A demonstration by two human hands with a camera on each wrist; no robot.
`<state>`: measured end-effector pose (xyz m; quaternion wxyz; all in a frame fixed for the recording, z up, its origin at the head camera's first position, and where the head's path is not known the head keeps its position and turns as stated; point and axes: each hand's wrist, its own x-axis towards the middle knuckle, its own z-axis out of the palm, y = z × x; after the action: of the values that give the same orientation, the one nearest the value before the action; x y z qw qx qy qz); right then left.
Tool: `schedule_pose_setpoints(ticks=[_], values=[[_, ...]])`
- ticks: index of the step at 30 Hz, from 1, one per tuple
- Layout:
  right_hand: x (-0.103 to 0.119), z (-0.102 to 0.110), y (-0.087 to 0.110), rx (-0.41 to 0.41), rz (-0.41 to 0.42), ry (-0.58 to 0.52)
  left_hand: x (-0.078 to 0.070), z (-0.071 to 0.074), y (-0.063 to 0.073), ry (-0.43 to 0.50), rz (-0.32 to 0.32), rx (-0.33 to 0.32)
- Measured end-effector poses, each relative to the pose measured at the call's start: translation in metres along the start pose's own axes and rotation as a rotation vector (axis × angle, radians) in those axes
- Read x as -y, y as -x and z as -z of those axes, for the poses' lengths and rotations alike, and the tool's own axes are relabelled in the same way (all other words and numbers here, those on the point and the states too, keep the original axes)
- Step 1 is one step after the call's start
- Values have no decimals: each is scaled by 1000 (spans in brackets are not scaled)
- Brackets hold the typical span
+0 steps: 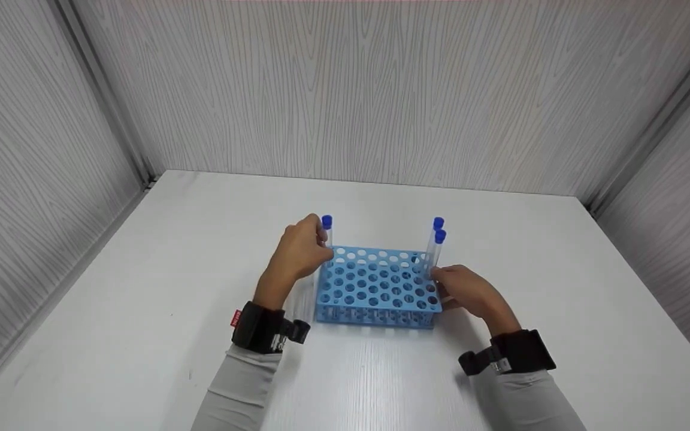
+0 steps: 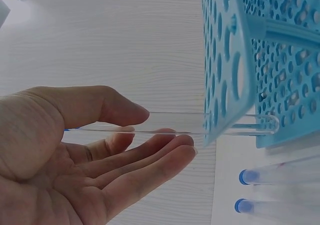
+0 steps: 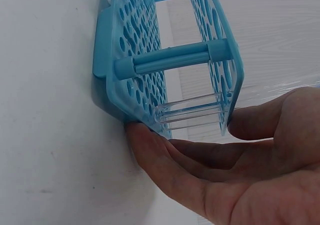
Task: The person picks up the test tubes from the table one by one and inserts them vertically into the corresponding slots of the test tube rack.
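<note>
My left hand [image 1: 303, 248] pinches a clear test tube [image 2: 175, 122] with a blue cap [image 1: 327, 221] between thumb and fingers. That tube passes through a hole at the back left corner of the blue test tube rack [image 1: 378, 309]; its rounded end is down at the lower plate in the left wrist view. With my right hand [image 1: 468, 290] I hold the rack's right end, the thumb [image 3: 252, 122] at the upper plate's edge and fingers [image 3: 165, 160] at the lower plate. Two more blue-capped tubes [image 1: 432, 254] stand at the back right corner.
Two capped tubes [image 2: 285, 172] lie on the white table [image 1: 111, 311] just left of the rack. Grey wood-grain panels [image 1: 345, 90] enclose the table at the back and both sides.
</note>
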<state>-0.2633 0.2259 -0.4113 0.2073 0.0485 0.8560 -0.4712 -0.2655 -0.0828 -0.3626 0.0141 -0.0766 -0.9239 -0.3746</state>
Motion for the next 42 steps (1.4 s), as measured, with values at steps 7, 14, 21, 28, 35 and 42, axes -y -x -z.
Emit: schedule_pose_setpoints(ticks=[7,14,21,28,35,42], values=[[1,-1,2,-1,-10,-13,1,2,1,4,-11,12],[1,0,1,12,-3,-2,2,3,1,-10,73,17],[-1,0,0,8,12,5,8,4,-2,-15,88,5],[-1,0,0,0,9,20,13,3,-5,-25,98,-14],[-1,0,1,-3,10,27,19,1,-7,-39,111,-42],[-1,0,0,-10,8,35,24,0,-9,-39,152,-37]])
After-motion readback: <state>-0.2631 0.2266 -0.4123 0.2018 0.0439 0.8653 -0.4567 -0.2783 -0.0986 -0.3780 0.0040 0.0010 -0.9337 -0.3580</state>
